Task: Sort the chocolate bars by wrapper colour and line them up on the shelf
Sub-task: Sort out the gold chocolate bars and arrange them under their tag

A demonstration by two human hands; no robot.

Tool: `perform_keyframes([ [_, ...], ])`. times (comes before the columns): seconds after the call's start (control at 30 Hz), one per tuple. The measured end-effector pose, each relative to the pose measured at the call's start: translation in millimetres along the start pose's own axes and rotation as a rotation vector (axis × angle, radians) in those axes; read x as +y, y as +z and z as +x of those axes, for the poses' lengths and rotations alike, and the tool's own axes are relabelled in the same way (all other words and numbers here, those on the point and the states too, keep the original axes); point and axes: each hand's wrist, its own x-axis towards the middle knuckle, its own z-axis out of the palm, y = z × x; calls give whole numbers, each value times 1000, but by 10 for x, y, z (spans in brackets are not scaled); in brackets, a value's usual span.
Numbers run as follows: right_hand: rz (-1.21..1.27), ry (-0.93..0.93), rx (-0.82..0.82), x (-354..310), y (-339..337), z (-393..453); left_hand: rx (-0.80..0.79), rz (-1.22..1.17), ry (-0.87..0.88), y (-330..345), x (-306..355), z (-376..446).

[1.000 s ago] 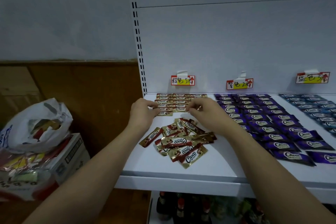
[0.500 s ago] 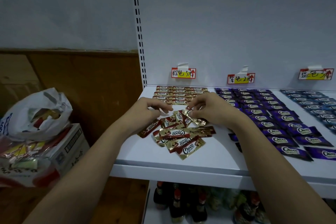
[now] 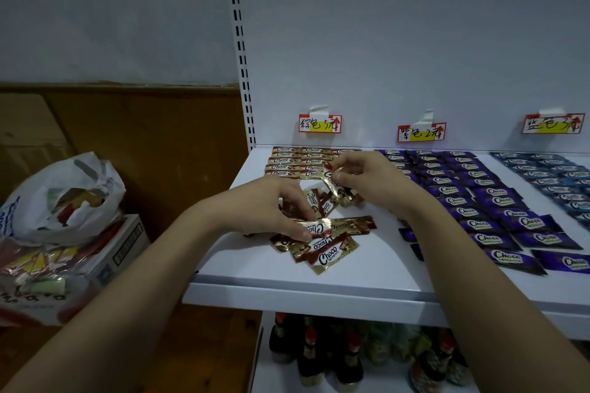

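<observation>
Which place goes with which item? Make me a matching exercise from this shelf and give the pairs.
1. neat rows of brown-and-gold wrapped bars
2. purple wrapped bars
3. blue wrapped bars
4. dark glass bottles

a. lower shelf
b. right end of the white shelf
c. back left corner
d. middle, under the centre price tag

Pairs: 1-c, 2-d, 3-b, 4-a

Both bare forearms extended forward, left hand (image 3: 271, 207) palm down with fingers curled, right hand (image 3: 367, 179) raised, fingertips pinching

Single head-worn view
It looks forward and down, close over the white shelf's (image 3: 319, 292) front edge, facing its back panel (image 3: 399, 57).
</observation>
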Motion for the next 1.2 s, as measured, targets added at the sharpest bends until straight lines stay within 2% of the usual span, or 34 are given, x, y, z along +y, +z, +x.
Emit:
perform_keyframes([
  [0.1, 29, 32, 8, 22, -18, 22, 39, -53, 18, 14, 58, 7],
  [0.2, 64, 65, 44, 23, -31, 25, 223, -150, 22, -26, 103, 12],
  [0.37, 130, 119, 202, 41, -77, 43, 501, -571, -40, -177, 127, 111],
  [0.43, 144, 131, 243, 45, -88, 52, 548, -670, -82, -215, 128, 183],
  [0.53, 158, 135, 310, 55, -106, 61, 503, -792, -139, -228, 114, 308],
  [0.73, 149, 122, 418, 103, -166, 84, 483, -439, -180, -193, 26, 592],
  [1.2, 105, 142, 401, 125, -173, 115, 342, 80, -111, 6, -11, 910],
])
